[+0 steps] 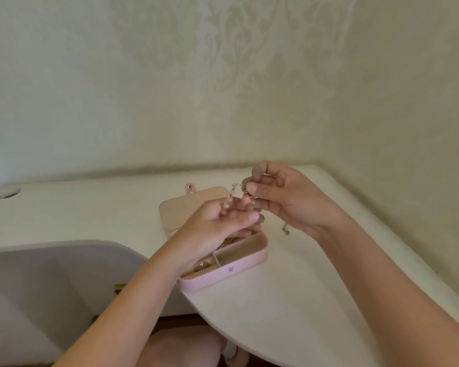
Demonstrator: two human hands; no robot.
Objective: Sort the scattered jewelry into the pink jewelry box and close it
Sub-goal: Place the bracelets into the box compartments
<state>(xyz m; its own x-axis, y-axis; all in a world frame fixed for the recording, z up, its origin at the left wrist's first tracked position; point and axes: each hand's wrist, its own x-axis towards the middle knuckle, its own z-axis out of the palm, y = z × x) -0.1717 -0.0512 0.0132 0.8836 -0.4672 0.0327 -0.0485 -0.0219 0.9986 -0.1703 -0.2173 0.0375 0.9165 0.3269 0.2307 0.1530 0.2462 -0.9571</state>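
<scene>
- head view: the left hand (217,226) and the right hand (278,200) hold a bead string (232,193) up in the air. it hangs just above the open pink jewelry box (223,276), which sits in the middle of the table (289,300).
- the right hand's thumb and fingers are pinched together on the metal end of the string. the left hand's fingers are curled round the bead part. if one hand lets go too soon, the beads could swing and land on the table, not in the box.
- the string looks thin. if the two hands pull apart too hard, i think it could snap and the beads would roll away.
- the box has little rooms inside. some already hold things, like a small shiny piece (201,264) in the near left room. the left hand hides much of the inside, so i cannot tell which room is free. dropping the string on top of other things could make a tangle.
- a thin chain (286,229) lies on the table just right of the box, near the right wrist. the arm could bump it away, or it could get forgotten.
- the lid (180,210) lies flat on the far side. if a bit of string hangs over the box wall, the lid may not shut, and the snap (231,269) may not click.
</scene>
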